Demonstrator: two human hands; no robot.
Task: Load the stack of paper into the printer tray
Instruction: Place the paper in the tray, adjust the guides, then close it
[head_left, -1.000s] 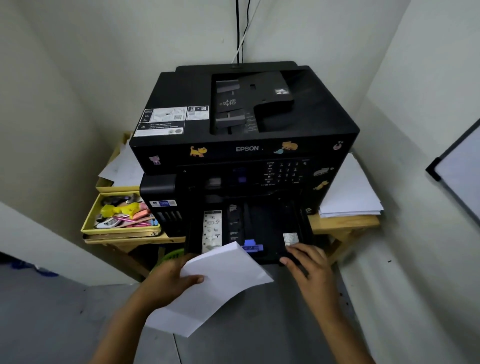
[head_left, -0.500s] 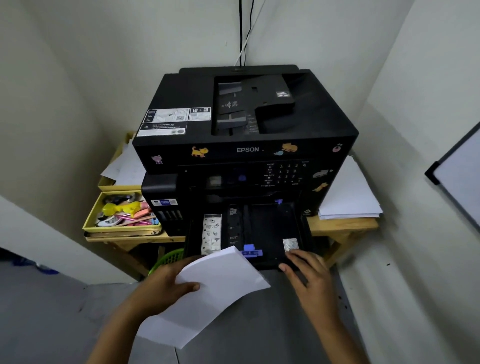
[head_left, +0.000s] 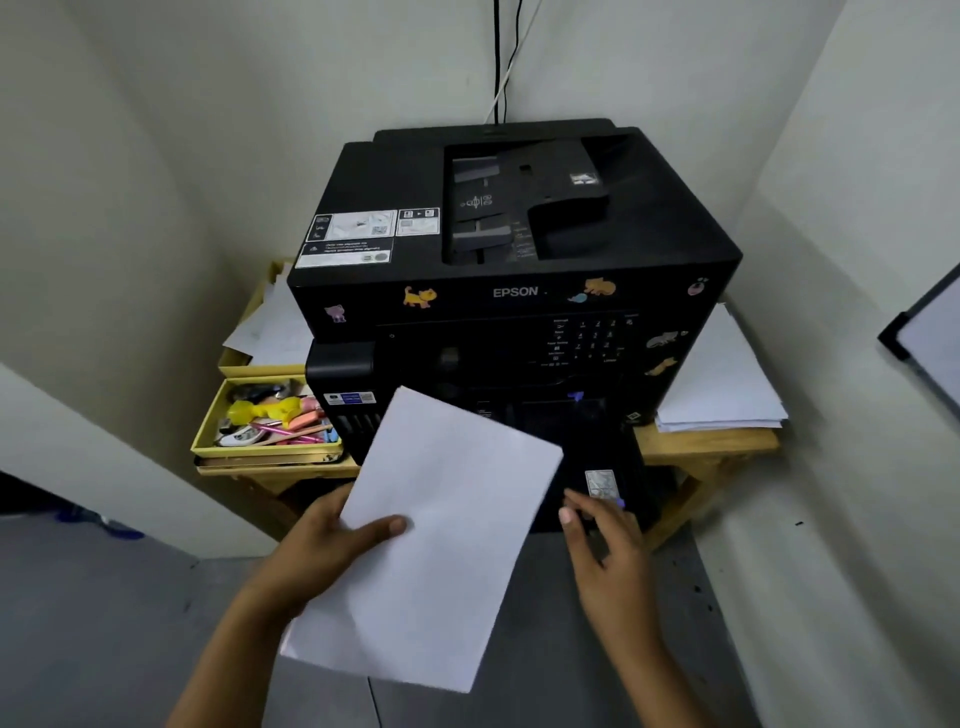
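The left hand (head_left: 332, 545) grips a thin stack of white paper (head_left: 431, 540) at its left edge, thumb on top and fingers beneath, holding it tilted above the pulled-out black plastic paper tray (head_left: 613, 457) at the bottom front of the black Epson printer (head_left: 514, 291). The sheets cover most of the tray's left side but do not appear to lie in it; no edge looks seated. The right hand (head_left: 608, 551) holds nothing: its fingers are loosely spread and reach over the tray's front right corner, near a small silver label; whether they touch the tray cannot be told. So the tray seems open and ready, the paper is brought up to it, and what is left is squaring the stack to the tray, laying it flat, and pushing the tray closed. The printer stands on a light wooden counter (head_left: 701, 447).
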